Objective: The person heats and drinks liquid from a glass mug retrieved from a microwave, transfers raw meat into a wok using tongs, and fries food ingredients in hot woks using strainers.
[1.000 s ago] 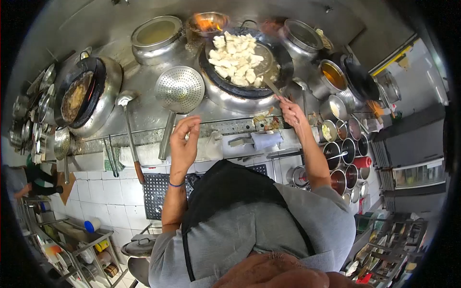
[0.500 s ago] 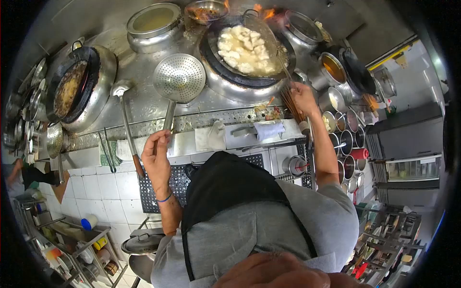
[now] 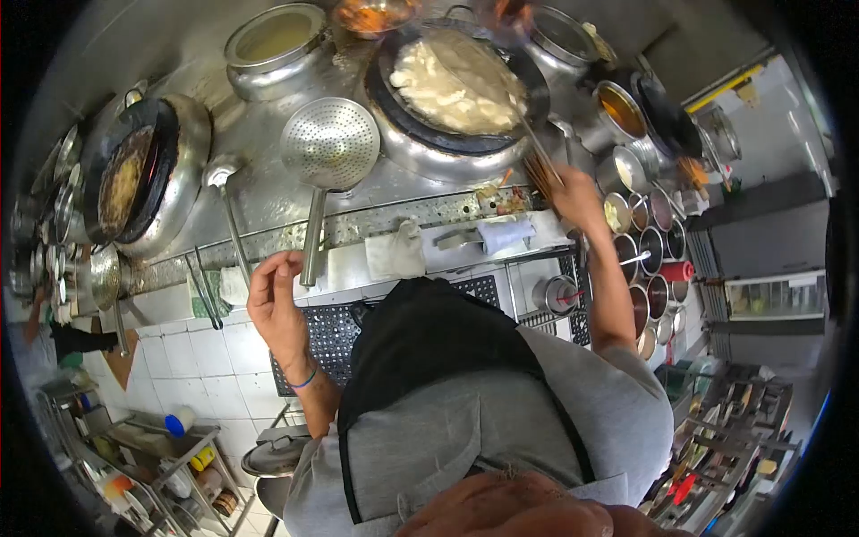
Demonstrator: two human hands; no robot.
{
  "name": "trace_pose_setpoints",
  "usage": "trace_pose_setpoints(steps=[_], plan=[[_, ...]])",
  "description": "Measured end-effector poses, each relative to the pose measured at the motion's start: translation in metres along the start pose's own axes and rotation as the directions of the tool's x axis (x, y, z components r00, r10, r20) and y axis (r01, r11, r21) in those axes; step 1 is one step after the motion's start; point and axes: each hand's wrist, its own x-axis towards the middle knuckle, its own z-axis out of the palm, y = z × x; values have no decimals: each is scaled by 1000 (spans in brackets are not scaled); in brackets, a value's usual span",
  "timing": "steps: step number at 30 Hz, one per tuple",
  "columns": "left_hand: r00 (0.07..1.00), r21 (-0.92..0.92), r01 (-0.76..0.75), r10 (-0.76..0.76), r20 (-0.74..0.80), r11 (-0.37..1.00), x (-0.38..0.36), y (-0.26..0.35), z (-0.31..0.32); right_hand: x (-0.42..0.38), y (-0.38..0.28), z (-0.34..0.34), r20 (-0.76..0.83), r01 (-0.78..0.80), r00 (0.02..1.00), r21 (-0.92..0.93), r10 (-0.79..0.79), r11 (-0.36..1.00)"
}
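Note:
My right hand (image 3: 577, 199) is closed around the handle of a mesh skimmer (image 3: 483, 64), whose head lies over the wok (image 3: 380, 94) at the upper middle. Pale, white food pieces (image 3: 425, 80) sit in cloudy liquid there, partly covered by the blurred skimmer. My left hand (image 3: 279, 309) is loosely curled above the front edge of the stove, its fingers a little apart. It overlaps the lower handle of a ladle (image 3: 224, 170); contact cannot be made out. Just right of those fingers ends the handle of a perforated strainer (image 3: 330, 143), resting on the steel top.
A second wok (image 3: 125, 183) with dark oil stands at left, a lidded pot (image 3: 276, 40) behind. Flames glow near the metal bowl (image 3: 376, 16). Several sauce pots (image 3: 650, 251) line the right side. Folded cloths (image 3: 394, 253) and tongs (image 3: 206, 291) lie along the front ledge.
My left hand has moved slightly left and down, away from the strainer's handle and over the ladle's. The skimmer has swept down across the food. The flames by the wok look smaller.

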Motion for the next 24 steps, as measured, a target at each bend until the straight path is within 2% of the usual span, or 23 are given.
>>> trace_pose_setpoints(steps=[1,5,6,7,8,9,10,12,13,15,17,20,21,24], plan=[[999,33,29,-30,31,999,1,1,8,7,-3,12,-16,-70,997,7,70,998],[965,238,-109,46,259,965,2,11,22,11,3,13,-95,44,995,73,-37,996],[960,220,-84,20,279,972,1,11,21,3,1,-2,-93,50,994,10,-48,999],[959,204,-58,-3,283,977,-1,12,21,-5,10,-8,-57,-18,998,40,20,999],[963,197,-31,-24,270,980,-3,13,18,-12,-3,-18,-132,116,986,111,-101,987],[971,188,19,-64,232,982,-7,12,18,-17,-6,-27,31,-9,1000,142,4,990],[977,181,69,-103,186,981,-9,10,20,-20,-1,-24,96,-19,995,140,5,990],[970,165,52,-89,227,985,-11,5,24,-10,15,0,320,-278,918,104,232,955],[966,162,44,-83,244,986,-11,6,29,1,39,26,271,-183,953,175,132,967],[951,182,-29,-28,307,983,-11,10,35,11,55,53,208,-147,975,317,82,937],[922,227,-165,68,382,960,-8,16,41,19,42,47,216,-248,963,460,163,853],[921,256,-165,55,387,953,-15,16,34,24,52,28,138,-292,956,545,260,786],[934,274,-139,34,355,952,-17,15,30,30,58,20,104,-258,966,479,238,839],[961,279,-27,-51,271,960,-31,-3,17,53,63,6,96,-330,941,462,324,823]])
